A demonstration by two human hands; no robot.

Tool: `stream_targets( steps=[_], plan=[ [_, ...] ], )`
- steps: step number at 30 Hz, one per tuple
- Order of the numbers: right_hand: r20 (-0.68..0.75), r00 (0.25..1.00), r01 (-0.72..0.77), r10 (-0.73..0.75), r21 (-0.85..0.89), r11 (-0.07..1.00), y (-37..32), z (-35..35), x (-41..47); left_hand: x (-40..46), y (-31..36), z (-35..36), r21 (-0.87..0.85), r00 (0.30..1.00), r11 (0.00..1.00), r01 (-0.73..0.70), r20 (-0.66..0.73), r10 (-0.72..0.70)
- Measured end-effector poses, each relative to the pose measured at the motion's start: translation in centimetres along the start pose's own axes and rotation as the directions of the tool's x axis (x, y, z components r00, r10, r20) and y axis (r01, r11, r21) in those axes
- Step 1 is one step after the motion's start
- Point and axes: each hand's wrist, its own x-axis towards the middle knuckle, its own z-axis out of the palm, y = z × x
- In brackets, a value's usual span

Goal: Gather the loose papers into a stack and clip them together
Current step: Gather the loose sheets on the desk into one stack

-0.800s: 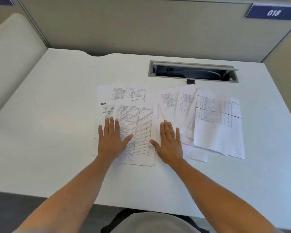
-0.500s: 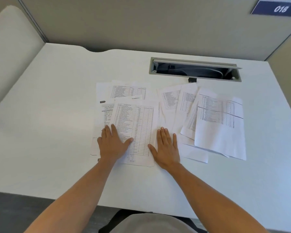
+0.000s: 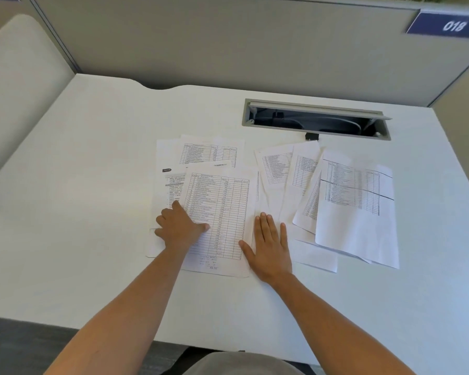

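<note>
Left hand [image 3: 180, 228]: fingers curled, knuckles up, bunching on the left group of white printed paper sheets [image 3: 198, 169] — whether it truly pinches a sheet I cannot tell; best to draw these toward the middle in one sweep.
Top sheet [image 3: 218, 212]: a white page with a ruled table, lying between the two hands; it should serve as the cover of the stack.
Right hand [image 3: 270, 244]: flat, fingers straight, pressing the white surface [image 3: 92, 147] and sheet edges just beside the top sheet — keep it as the stop.
Right fan of white table-printed sheets [image 3: 355, 201]: beyond the right hand, overlapping, still spread; slide them left under light pressure, no creasing.
Small black clip [image 3: 311, 136]: likely this, far ahead of the right hand by the grey cable slot [image 3: 316, 119]; too small to be sure.
</note>
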Motion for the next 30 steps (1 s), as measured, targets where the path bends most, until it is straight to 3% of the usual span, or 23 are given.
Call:
stream_targets(
  steps=[8, 15, 20, 24, 28, 30],
  plan=[
    [0.007, 1.0, 0.0, 0.0, 0.003, 1.0, 0.0, -0.1, 0.0, -0.2, 0.4, 0.3, -0.15, 1.0, 0.988, 0.03, 0.004, -0.03],
    [0.034, 0.999, -0.008, 0.006, 0.044, 0.999, 0.0, -0.6, 0.0, 0.5, -0.6, 0.8, -0.477, 1.0, 0.879, 0.005, 0.024, 0.008],
    [0.031, 0.998, -0.064, 0.058, 0.245, 0.967, -0.1, -1.9, 0.6, -0.1, -1.3, -0.7, -0.55, 0.985, 0.818, -0.169, -0.064, 0.161],
    [0.043, 0.977, -0.195, 0.208, 0.573, 0.796, -0.1, -3.2, 1.0, -1.0, -1.7, -2.9, -0.6, 0.944, 0.737, -0.311, -0.106, 0.312],
    [0.106, 0.96, -0.241, 0.26, 0.791, 0.563, 0.1, -5.1, 1.6, -2.0, -2.0, -5.0, -0.778, 0.935, 0.58, -0.243, -0.03, 0.352],
    [0.156, 0.964, -0.246, 0.215, 0.826, 0.507, 0.3, -5.7, 1.8, -2.3, -1.9, -5.7, -0.863, 0.925, 0.47, -0.185, 0.009, 0.381]
  ],
)
